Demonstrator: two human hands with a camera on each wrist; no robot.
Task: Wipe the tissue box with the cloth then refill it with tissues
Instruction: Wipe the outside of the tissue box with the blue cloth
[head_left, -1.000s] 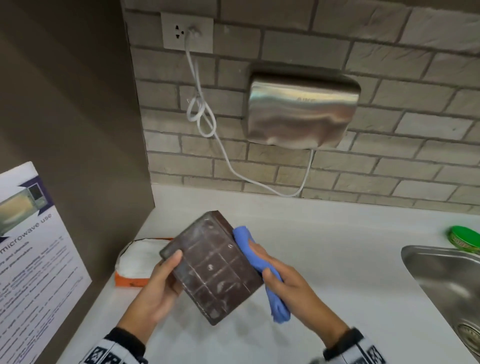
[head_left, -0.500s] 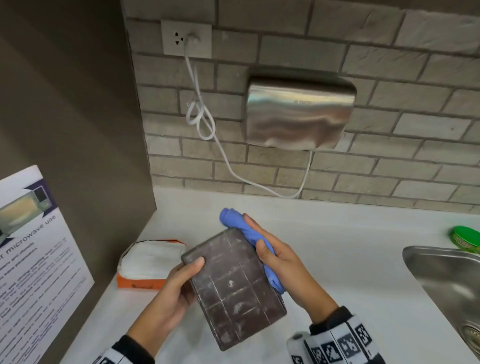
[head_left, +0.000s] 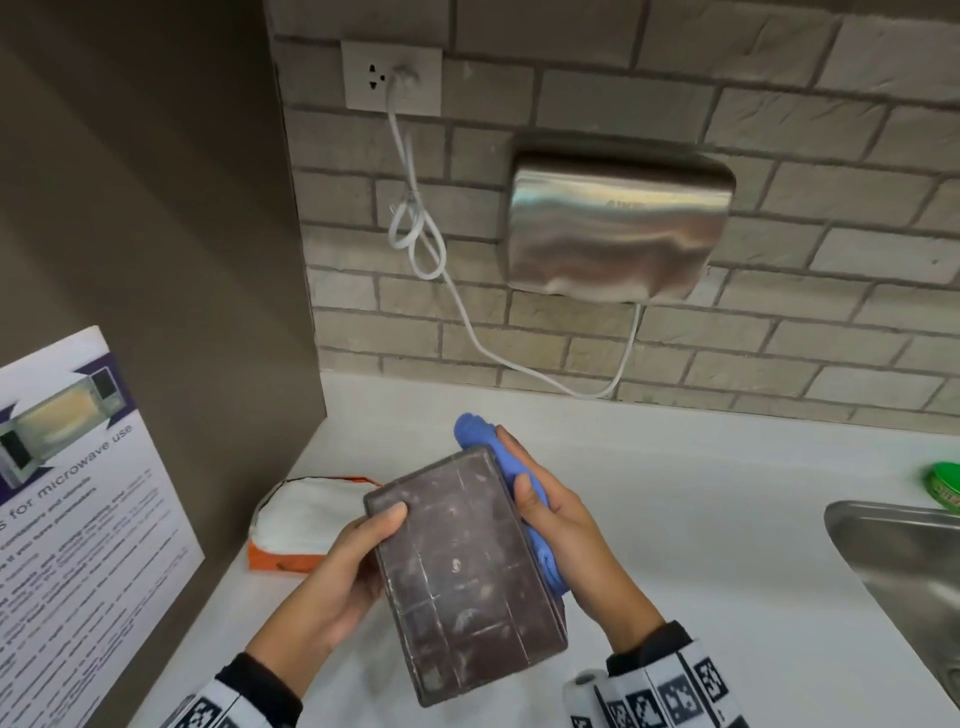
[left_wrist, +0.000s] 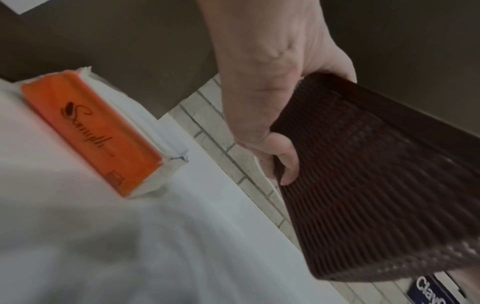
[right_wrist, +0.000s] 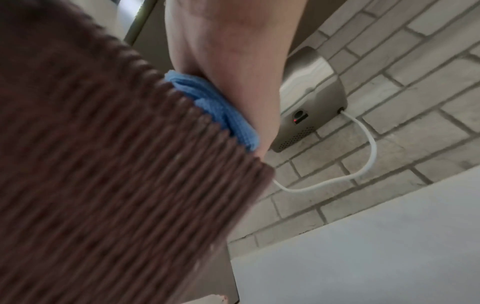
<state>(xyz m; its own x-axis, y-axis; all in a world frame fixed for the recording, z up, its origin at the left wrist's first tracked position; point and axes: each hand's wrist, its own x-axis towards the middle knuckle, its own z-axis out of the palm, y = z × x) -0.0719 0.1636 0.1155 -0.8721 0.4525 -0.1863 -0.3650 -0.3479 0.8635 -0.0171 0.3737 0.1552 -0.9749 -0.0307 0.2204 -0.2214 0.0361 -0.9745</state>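
Two hands hold our brown tissue box (head_left: 462, 566) up over the white counter (head_left: 701, 519). Our left hand (head_left: 337, 582) grips its left side, thumb on the flat scratched face. Our right hand (head_left: 561, 530) squeezes the blue cloth (head_left: 475, 431) against its right side. Just beside the box, on the counter, lies an orange pack of tissues (head_left: 296, 519). Farther right is a sink (head_left: 914, 561).

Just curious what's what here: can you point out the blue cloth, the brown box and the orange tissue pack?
blue cloth (head_left: 470, 430): head view, bunched top end.
brown box (head_left: 462, 571): head view, scuffed flat face.
orange tissue pack (left_wrist: 91, 131): left wrist view, printed orange side.
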